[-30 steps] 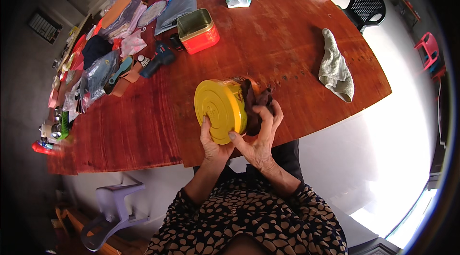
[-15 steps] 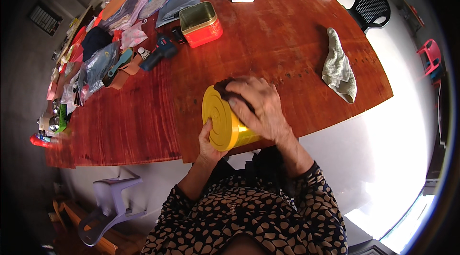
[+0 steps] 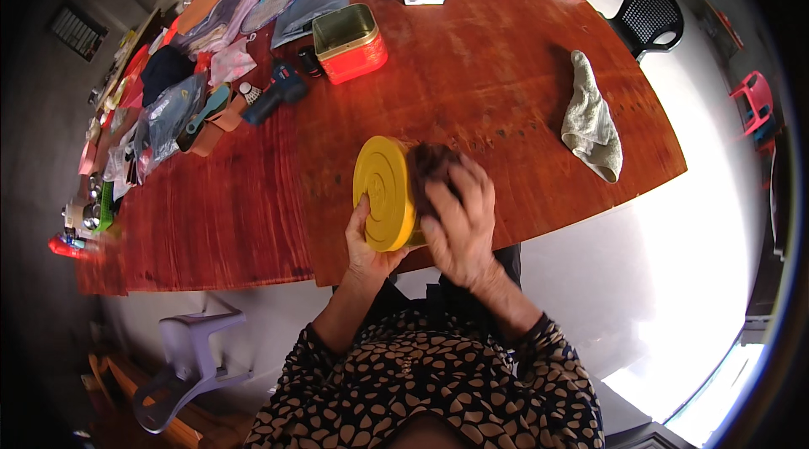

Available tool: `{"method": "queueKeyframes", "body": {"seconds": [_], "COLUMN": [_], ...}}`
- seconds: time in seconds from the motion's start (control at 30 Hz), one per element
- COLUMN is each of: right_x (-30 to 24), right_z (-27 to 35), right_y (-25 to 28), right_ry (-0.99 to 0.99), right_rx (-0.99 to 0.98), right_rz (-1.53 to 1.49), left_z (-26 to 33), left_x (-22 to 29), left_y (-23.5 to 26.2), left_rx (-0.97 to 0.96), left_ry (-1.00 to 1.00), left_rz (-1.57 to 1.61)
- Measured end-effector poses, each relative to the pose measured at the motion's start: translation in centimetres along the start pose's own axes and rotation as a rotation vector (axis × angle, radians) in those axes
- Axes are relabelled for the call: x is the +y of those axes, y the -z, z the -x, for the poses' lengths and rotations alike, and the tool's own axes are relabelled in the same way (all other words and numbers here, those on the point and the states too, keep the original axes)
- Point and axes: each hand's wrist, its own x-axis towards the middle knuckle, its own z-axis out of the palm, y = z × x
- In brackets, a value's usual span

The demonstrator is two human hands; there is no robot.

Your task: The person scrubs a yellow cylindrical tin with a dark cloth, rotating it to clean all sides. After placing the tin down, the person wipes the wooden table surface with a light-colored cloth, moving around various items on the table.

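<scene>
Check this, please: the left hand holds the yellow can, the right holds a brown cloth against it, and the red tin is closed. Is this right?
Not quite: the red tin is open, as the head view shows. The left hand holds the can, the right hand the cloth.

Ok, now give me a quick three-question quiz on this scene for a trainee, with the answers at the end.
1. Multiple choice: what is the right hand holding?
a) a racket
b) a dark cloth
c) a cordless drill

2. True or false: the red tin has a lid covering its top.

3. Fill in the blank: the left hand holds a container whose round end is ____.

Key:
1. b
2. False; the red tin is open at the top.
3. yellow
</scene>
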Motion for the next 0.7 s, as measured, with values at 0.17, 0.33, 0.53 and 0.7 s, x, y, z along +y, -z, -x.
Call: {"method": "queueKeyframes", "body": {"seconds": [0.17, 0.33, 0.53, 0.7], "right_x": [-1.6, -0.2, 3.3, 6.3], "right_z": [5.1, 1.2, -4.6, -5.3], "right_y": [-2.6, -1.0, 0.3, -0.9], "right_ry": [0.086, 0.054, -0.12, -0.67], "right_rx": [0.067, 0.032, -0.142, -0.292], "right_rz": [0.153, 0.002, -0.301, -0.957], "left_z": [-0.4, -0.1, 0.4, 0.3], "left_x": [0.4, 0.7, 0.3, 0.2], "left_y": [-0.3, 0.9, 2.3, 2.7], "left_rx": [-0.042, -0.107, 0.068, 0.06], "left_ry": [0.013, 0.064, 0.023, -0.05], "left_rz": [0.007, 0.048, -0.051, -0.145]}}
